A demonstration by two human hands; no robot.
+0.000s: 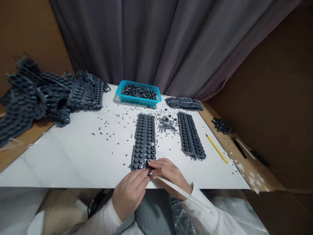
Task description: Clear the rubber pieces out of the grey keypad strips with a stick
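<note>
A long dark rubber sheet (144, 138) studded with round caps lies lengthwise on the white table (73, 153). Both hands meet at its near end. My left hand (129, 192) has its fingers curled together, pinching at the sheet's corner. My right hand (167, 173) is also closed, fingertips pressed on the same corner beside the left fingers. A small round piece seems caught between the fingertips, too small to make out. A second sheet (190, 135), with its caps punched out, lies to the right.
A turquoise basket (124, 94) of small dark caps stands at the back. Loose caps (166, 124) are scattered between the sheets. A heap of dark sheets (44, 94) fills the left, a smaller stack (184, 103) sits back right. A yellow pencil (216, 148) lies right.
</note>
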